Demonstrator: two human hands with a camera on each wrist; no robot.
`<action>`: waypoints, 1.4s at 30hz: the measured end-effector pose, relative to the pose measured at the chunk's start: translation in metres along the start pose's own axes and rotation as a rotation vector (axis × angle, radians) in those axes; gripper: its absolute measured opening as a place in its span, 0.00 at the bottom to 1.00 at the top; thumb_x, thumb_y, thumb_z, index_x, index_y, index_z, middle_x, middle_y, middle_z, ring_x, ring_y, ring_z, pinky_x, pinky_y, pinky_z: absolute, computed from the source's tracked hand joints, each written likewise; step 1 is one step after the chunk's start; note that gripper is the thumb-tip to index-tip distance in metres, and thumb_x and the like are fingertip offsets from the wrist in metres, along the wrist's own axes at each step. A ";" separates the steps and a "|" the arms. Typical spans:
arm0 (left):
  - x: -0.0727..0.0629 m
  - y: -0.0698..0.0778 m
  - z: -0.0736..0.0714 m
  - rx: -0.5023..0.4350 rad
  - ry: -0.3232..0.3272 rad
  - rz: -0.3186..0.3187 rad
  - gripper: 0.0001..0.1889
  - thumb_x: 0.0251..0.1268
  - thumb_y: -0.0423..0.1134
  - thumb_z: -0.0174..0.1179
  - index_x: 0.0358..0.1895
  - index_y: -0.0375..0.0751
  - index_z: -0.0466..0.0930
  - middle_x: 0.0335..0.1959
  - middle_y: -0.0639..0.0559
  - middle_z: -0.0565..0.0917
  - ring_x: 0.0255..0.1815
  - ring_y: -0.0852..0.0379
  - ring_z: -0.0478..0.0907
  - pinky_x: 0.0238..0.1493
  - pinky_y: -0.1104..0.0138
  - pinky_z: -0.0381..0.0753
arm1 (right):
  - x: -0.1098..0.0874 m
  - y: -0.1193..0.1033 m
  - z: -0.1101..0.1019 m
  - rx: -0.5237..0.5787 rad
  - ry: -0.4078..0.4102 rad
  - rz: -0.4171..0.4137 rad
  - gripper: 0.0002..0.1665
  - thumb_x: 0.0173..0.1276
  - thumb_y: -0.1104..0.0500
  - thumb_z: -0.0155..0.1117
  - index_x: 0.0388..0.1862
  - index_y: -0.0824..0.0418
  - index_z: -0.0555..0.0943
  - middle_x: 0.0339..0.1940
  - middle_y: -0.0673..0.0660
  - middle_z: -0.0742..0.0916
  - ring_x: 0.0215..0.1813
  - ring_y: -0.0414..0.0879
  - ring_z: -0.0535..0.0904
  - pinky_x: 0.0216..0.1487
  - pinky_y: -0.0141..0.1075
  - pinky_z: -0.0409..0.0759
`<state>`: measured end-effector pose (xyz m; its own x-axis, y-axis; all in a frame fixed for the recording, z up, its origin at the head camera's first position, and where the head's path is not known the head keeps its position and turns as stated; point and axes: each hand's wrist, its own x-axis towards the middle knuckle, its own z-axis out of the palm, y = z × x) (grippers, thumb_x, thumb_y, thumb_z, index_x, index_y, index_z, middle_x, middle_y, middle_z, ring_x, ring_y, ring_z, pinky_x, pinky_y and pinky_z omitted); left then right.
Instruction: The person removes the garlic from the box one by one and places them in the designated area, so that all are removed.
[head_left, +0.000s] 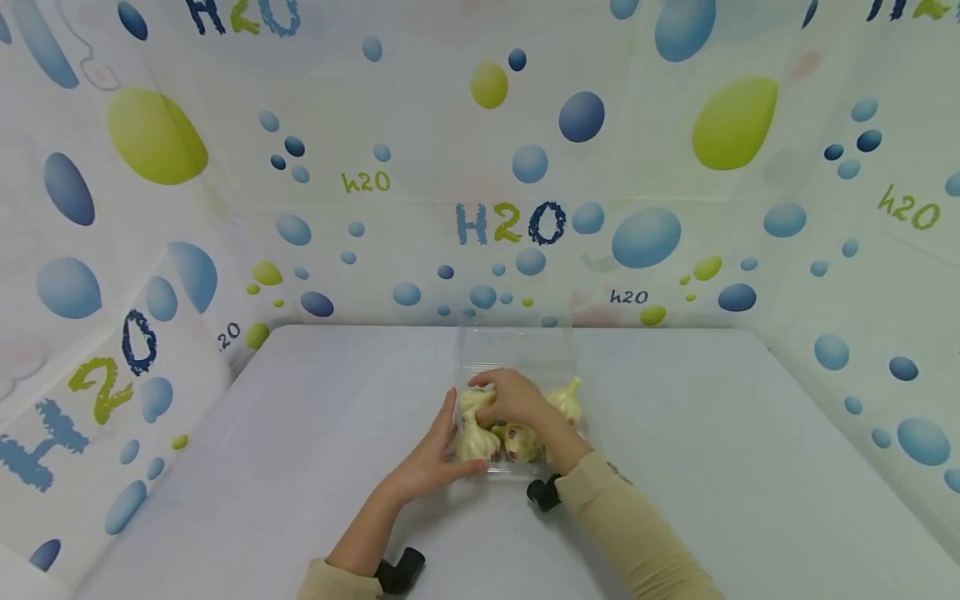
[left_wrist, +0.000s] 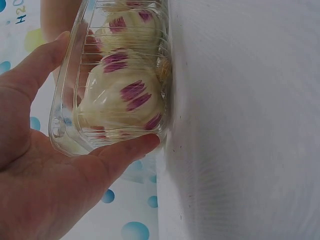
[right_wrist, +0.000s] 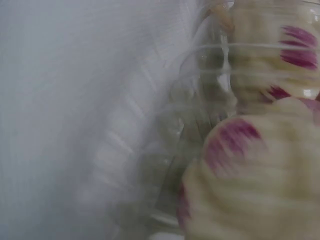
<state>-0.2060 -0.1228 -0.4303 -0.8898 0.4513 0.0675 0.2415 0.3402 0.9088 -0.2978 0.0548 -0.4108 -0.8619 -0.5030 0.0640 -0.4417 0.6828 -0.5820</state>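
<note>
A clear plastic container [head_left: 517, 471] holds several garlic bulbs, cream with purple streaks; its transparent lid [head_left: 516, 343] stands open at the back. My left hand [head_left: 427, 457] braces the container's near left corner, straight fingers along the left side and thumb across the front wall. Inside, at the back left, my right hand [head_left: 517, 400] grips a garlic bulb [head_left: 472, 402] with curled fingers, which partly cover it. A second garlic bulb [head_left: 480, 442] sits in front of it. Through the ribbed wall, the left wrist view shows a streaked garlic bulb [left_wrist: 125, 95] close up.
The container stands on a white table [head_left: 337, 417]. Behind it hangs a white curtain [head_left: 420, 108] printed with blue and green drops. Black wrist devices [head_left: 401, 571] are on both forearms, the right one close to the container's front edge.
</note>
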 end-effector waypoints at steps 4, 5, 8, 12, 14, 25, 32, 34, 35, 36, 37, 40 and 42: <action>0.000 -0.001 -0.001 0.002 0.001 0.001 0.56 0.55 0.44 0.65 0.71 0.43 0.23 0.72 0.43 0.28 0.69 0.34 0.43 0.61 0.47 0.58 | 0.003 -0.001 0.003 -0.057 -0.003 0.024 0.31 0.44 0.57 0.68 0.53 0.52 0.79 0.50 0.53 0.82 0.41 0.44 0.74 0.41 0.36 0.73; -0.001 -0.001 -0.001 0.001 0.001 -0.002 0.56 0.55 0.44 0.65 0.71 0.43 0.23 0.72 0.44 0.28 0.69 0.34 0.43 0.61 0.47 0.58 | 0.003 -0.001 0.003 -0.073 -0.004 0.022 0.31 0.43 0.57 0.68 0.52 0.52 0.79 0.50 0.52 0.82 0.41 0.44 0.74 0.41 0.36 0.73; -0.001 -0.001 0.000 -0.001 0.004 -0.001 0.57 0.55 0.44 0.65 0.71 0.41 0.24 0.72 0.43 0.28 0.69 0.34 0.43 0.61 0.47 0.58 | 0.004 -0.002 0.004 -0.117 -0.011 0.007 0.31 0.43 0.57 0.68 0.52 0.53 0.79 0.49 0.51 0.82 0.43 0.44 0.75 0.42 0.37 0.74; -0.001 0.001 0.000 -0.010 0.002 -0.001 0.57 0.55 0.44 0.65 0.71 0.41 0.24 0.72 0.43 0.28 0.69 0.34 0.43 0.62 0.47 0.57 | 0.002 -0.006 0.003 -0.157 -0.009 0.011 0.31 0.44 0.57 0.68 0.52 0.53 0.79 0.48 0.51 0.82 0.46 0.46 0.76 0.43 0.39 0.75; 0.000 0.002 0.001 -0.012 0.000 -0.001 0.57 0.55 0.44 0.65 0.71 0.42 0.23 0.72 0.44 0.28 0.69 0.34 0.43 0.62 0.47 0.57 | 0.001 -0.008 0.001 -0.167 -0.008 0.027 0.31 0.43 0.57 0.69 0.53 0.53 0.79 0.47 0.52 0.82 0.45 0.47 0.77 0.42 0.40 0.75; 0.002 0.004 0.001 0.024 0.013 -0.008 0.57 0.55 0.44 0.65 0.71 0.42 0.24 0.72 0.43 0.29 0.69 0.34 0.45 0.64 0.48 0.54 | 0.002 -0.007 -0.002 -0.153 -0.002 0.041 0.30 0.44 0.55 0.71 0.51 0.54 0.79 0.44 0.53 0.82 0.43 0.47 0.76 0.42 0.41 0.74; 0.003 0.001 0.003 0.037 0.024 -0.014 0.57 0.54 0.41 0.66 0.71 0.41 0.25 0.72 0.43 0.30 0.69 0.35 0.46 0.64 0.48 0.54 | 0.000 0.002 -0.004 -0.044 0.030 0.043 0.30 0.41 0.53 0.72 0.49 0.52 0.80 0.43 0.52 0.81 0.41 0.45 0.75 0.40 0.39 0.75; 0.003 0.001 0.003 0.036 0.026 -0.012 0.57 0.54 0.40 0.66 0.71 0.40 0.25 0.72 0.42 0.30 0.69 0.34 0.45 0.63 0.47 0.55 | -0.001 0.004 -0.005 -0.029 0.044 0.042 0.31 0.40 0.52 0.73 0.49 0.52 0.80 0.42 0.51 0.81 0.41 0.45 0.75 0.40 0.39 0.75; 0.003 0.002 0.003 0.037 0.027 -0.011 0.57 0.54 0.40 0.66 0.71 0.40 0.25 0.72 0.42 0.30 0.69 0.34 0.45 0.63 0.47 0.55 | -0.002 0.004 -0.006 -0.025 0.052 0.038 0.31 0.40 0.51 0.73 0.49 0.52 0.80 0.42 0.51 0.81 0.41 0.45 0.75 0.41 0.39 0.75; 0.003 0.002 0.003 0.038 0.028 -0.012 0.57 0.54 0.40 0.66 0.71 0.40 0.25 0.72 0.42 0.30 0.69 0.34 0.45 0.63 0.48 0.55 | -0.002 0.004 -0.007 -0.026 0.062 0.030 0.31 0.41 0.50 0.74 0.49 0.52 0.80 0.42 0.51 0.81 0.41 0.45 0.75 0.41 0.39 0.74; 0.003 0.003 0.003 0.039 0.031 -0.013 0.57 0.54 0.40 0.66 0.71 0.40 0.25 0.72 0.42 0.30 0.69 0.34 0.45 0.63 0.48 0.55 | -0.003 0.004 -0.007 -0.028 0.073 0.015 0.31 0.42 0.50 0.74 0.49 0.53 0.80 0.42 0.51 0.81 0.42 0.46 0.75 0.42 0.40 0.75; 0.003 0.004 0.003 0.040 0.032 -0.015 0.57 0.54 0.41 0.66 0.71 0.41 0.25 0.72 0.42 0.30 0.69 0.34 0.45 0.64 0.48 0.54 | -0.004 0.004 -0.008 -0.015 0.115 -0.018 0.32 0.44 0.48 0.75 0.50 0.54 0.80 0.43 0.52 0.80 0.45 0.47 0.75 0.45 0.42 0.74; 0.003 0.005 0.003 0.040 0.027 -0.013 0.57 0.54 0.42 0.66 0.71 0.41 0.25 0.72 0.42 0.30 0.69 0.34 0.45 0.64 0.48 0.54 | -0.005 0.004 -0.009 0.005 0.150 -0.027 0.33 0.44 0.46 0.75 0.51 0.54 0.79 0.44 0.52 0.80 0.46 0.48 0.74 0.47 0.42 0.74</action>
<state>-0.2066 -0.1176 -0.4271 -0.9031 0.4240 0.0677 0.2446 0.3786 0.8927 -0.2974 0.0651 -0.4061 -0.8775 -0.4362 0.1994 -0.4641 0.6675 -0.5823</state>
